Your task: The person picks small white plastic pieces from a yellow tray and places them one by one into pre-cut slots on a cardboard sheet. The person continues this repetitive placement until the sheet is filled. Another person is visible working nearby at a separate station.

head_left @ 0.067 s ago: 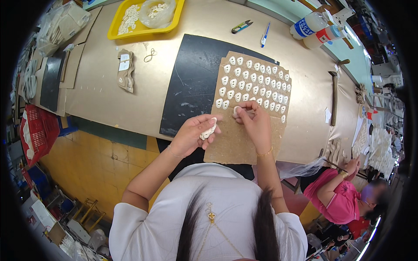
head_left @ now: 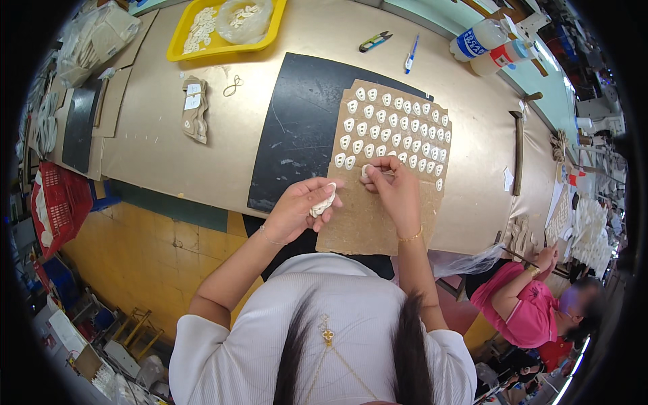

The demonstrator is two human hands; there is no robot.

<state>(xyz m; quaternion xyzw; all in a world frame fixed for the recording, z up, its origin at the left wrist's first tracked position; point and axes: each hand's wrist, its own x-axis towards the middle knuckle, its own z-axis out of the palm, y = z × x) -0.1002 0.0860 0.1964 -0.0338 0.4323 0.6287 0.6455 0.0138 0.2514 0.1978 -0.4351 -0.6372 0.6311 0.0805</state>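
Observation:
My left hand [head_left: 299,208] is closed round a small stack of white oval pieces [head_left: 324,202], over the near left edge of a brown cardboard sheet [head_left: 358,216]. Between the thumb and fingers of my right hand [head_left: 395,191] is one white oval piece [head_left: 366,171], held at the sheet just below the laid-out rows. Several rows of like white pieces [head_left: 385,135], each with a dark opening in its middle, cover the sheet's far half. Under the sheet lies a black board [head_left: 290,128]. Whether the piece in my right hand touches the cardboard I cannot tell.
A yellow tray [head_left: 177,48] with loose white pieces and a plastic bag stands far left. Nearer lies a banded brown bundle [head_left: 196,111]. Thread snips [head_left: 375,42], a pen [head_left: 412,54], two bottles [head_left: 479,39] and a hammer [head_left: 518,152] lie beyond and right. A co-worker [head_left: 516,304] sits at right.

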